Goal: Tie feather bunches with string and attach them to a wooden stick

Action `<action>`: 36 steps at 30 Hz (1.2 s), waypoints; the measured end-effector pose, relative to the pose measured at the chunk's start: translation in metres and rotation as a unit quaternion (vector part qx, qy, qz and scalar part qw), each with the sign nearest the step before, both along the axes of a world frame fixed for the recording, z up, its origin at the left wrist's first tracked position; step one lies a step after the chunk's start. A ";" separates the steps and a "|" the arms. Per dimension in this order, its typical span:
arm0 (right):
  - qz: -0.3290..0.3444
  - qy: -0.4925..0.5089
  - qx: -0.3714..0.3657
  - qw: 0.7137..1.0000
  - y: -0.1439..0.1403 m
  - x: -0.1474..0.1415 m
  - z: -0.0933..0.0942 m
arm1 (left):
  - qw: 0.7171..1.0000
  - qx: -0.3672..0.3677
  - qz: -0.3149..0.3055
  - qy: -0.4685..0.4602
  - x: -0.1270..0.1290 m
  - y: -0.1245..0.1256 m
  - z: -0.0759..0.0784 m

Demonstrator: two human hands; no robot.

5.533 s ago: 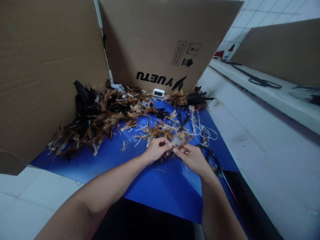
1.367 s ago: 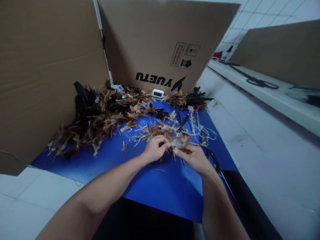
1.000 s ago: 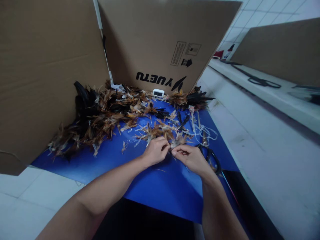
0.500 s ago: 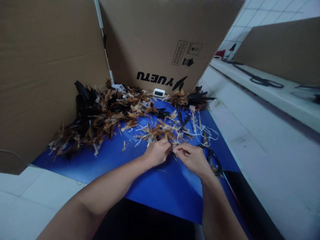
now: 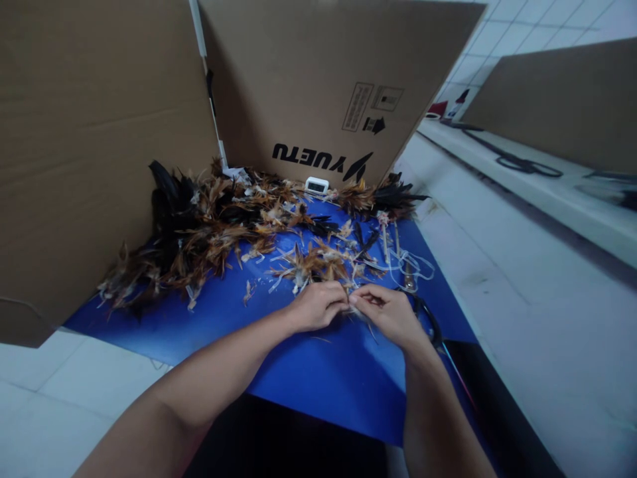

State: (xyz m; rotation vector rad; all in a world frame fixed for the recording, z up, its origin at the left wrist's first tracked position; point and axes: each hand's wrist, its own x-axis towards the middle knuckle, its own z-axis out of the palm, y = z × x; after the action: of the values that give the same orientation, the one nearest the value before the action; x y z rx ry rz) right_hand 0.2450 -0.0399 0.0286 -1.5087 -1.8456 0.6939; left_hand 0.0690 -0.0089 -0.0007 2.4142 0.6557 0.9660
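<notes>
Both my hands meet at the middle of the blue mat [image 5: 308, 378], fingertips pinched on one small feather tuft [image 5: 348, 307]: left hand [image 5: 318, 307] closed on its left end, right hand [image 5: 388, 317] closed on its right. I judge a tuft is being gathered or bound. Next calls for a steady pinch. Feather pile [image 5: 199, 226] lies at the far left edge; scissors [image 5: 423, 317] just beside my right hand.

Tall cardboard panels [image 5: 99, 133] walled the far and left sides of the white-tiled surface [image 5: 522, 299]. A white tiled wall [image 5: 547, 20] rose far right.
</notes>
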 end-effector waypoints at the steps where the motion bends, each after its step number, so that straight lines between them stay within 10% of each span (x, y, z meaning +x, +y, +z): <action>1: 0.003 0.001 -0.005 1.000 0.000 0.001 0.000 | 1.000 -0.001 -0.012 -0.002 0.000 0.000 0.000; 22: -0.001 0.191 -0.130 0.973 -0.003 0.002 0.009 | 0.966 -0.203 -0.062 -0.147 0.002 0.000 0.008; 36: 0.034 0.087 -0.004 0.996 0.000 -0.001 0.014 | 0.952 -0.248 0.047 -0.172 0.000 0.001 0.011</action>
State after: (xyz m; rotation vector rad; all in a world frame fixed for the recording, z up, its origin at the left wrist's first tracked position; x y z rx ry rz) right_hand 0.2438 -0.0404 0.0421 -1.3500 -1.7705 0.8384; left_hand 0.0694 -0.0081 0.0108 1.7418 0.7769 1.0742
